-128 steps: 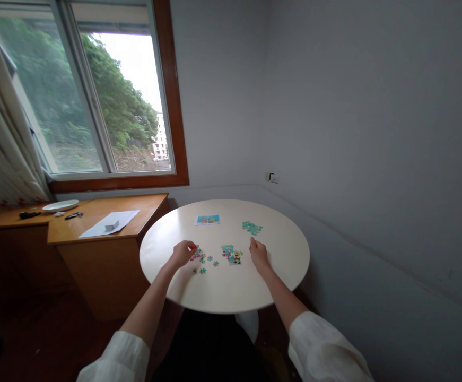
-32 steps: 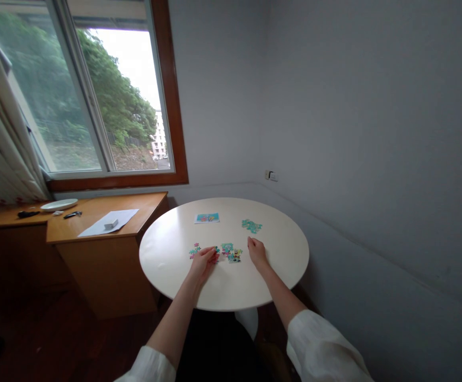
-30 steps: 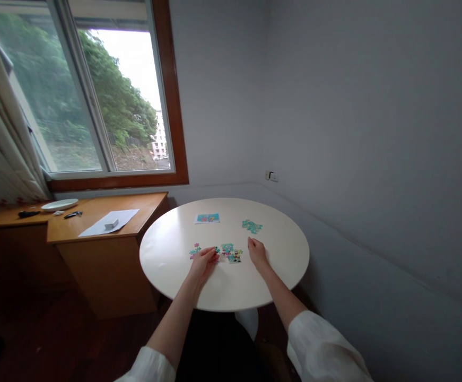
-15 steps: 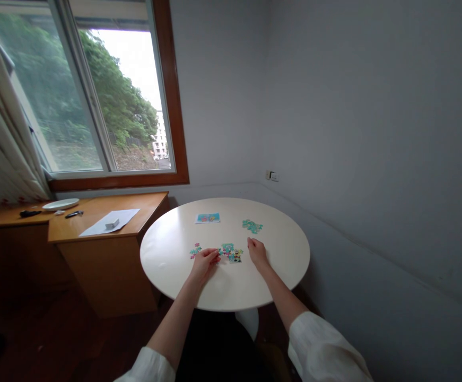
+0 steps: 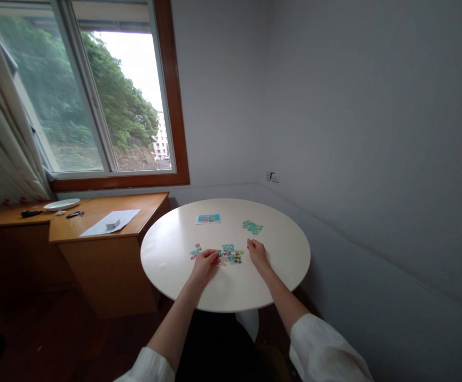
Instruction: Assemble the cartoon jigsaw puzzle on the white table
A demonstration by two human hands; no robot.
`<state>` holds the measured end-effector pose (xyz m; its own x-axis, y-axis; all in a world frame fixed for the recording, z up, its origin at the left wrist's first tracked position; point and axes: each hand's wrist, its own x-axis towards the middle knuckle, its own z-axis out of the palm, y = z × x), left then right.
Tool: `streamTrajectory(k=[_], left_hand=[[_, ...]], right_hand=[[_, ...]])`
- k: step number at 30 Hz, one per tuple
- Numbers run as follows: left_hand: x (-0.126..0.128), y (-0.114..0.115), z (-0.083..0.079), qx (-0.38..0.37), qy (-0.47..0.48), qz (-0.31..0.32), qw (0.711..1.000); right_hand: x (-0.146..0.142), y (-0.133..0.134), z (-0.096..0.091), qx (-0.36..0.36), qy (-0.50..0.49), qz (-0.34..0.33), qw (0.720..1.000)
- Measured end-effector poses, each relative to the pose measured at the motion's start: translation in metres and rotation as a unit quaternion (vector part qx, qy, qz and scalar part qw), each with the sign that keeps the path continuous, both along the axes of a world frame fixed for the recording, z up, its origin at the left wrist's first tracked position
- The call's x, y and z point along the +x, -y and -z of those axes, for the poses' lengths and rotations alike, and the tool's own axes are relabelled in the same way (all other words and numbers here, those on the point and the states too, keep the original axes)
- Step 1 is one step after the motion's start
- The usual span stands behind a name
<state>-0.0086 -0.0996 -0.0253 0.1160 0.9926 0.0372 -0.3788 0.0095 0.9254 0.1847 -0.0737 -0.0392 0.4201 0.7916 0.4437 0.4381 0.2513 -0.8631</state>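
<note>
My left hand (image 5: pixel 205 262) lies on the round white table (image 5: pixel 167 265), fingertips at the left edge of the small joined patch of teal, pink and yellow jigsaw pieces (image 5: pixel 231 253). I cannot tell whether they pinch a piece. My right hand (image 5: pixel 258 253) rests loosely curled just right of the patch, its grip too small to make out. A few loose pink and teal pieces (image 5: pixel 195 251) lie beside my left hand.

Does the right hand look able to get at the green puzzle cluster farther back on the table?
Probably yes: the right hand lies just short of the green cluster, with only bare table between them.
</note>
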Motion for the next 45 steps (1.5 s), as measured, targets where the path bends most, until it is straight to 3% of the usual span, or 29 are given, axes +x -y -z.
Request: streamTrajectory(k=[6, 11, 15, 21, 24, 27, 31, 35, 39, 42, 45], left_hand=[[0.002, 0.002, 0.001, 0.044, -0.059, -0.011, 0.997], [0.006, 0.007, -0.002, 0.074, -0.12, -0.026, 0.99], [0.009, 0.009, -0.005, 0.092, -0.153, -0.029, 0.984], [0.012, 0.01, -0.007, 0.119, -0.167, -0.019, 0.979], [0.013, 0.01, -0.008, 0.111, -0.167, -0.02, 0.979], [0.014, 0.01, -0.008, 0.104, -0.162, -0.042, 0.98], [0.012, 0.014, -0.01, 0.137, -0.174, -0.075, 0.972], [0.01, 0.016, -0.012, 0.177, -0.235, -0.098, 0.95], [0.012, 0.018, -0.008, 0.204, -0.325, -0.114, 0.916], [0.015, 0.021, -0.005, 0.246, -0.413, -0.092, 0.872], [0.017, 0.027, -0.006, 0.329, -0.498, -0.015, 0.803]], right_hand=[[-0.009, 0.012, -0.004, 0.004, 0.053, -0.076, 0.996], [-0.022, 0.037, -0.015, 0.018, 0.248, -0.173, 0.953], [-0.028, 0.047, -0.021, 0.035, 0.344, -0.183, 0.92], [-0.029, 0.05, -0.021, 0.031, 0.361, -0.193, 0.912], [-0.03, 0.05, -0.022, 0.016, 0.347, -0.203, 0.915], [-0.028, 0.047, -0.02, 0.015, 0.288, -0.192, 0.938], [-0.017, 0.035, -0.014, 0.02, 0.163, -0.088, 0.983], [-0.005, 0.024, -0.008, -0.048, 0.128, 0.003, 0.991], [0.0, 0.021, -0.006, -0.15, 0.179, -0.008, 0.972], [0.0, 0.022, -0.006, -0.18, 0.228, -0.033, 0.956], [-0.001, 0.023, -0.007, -0.187, 0.268, -0.038, 0.944]])
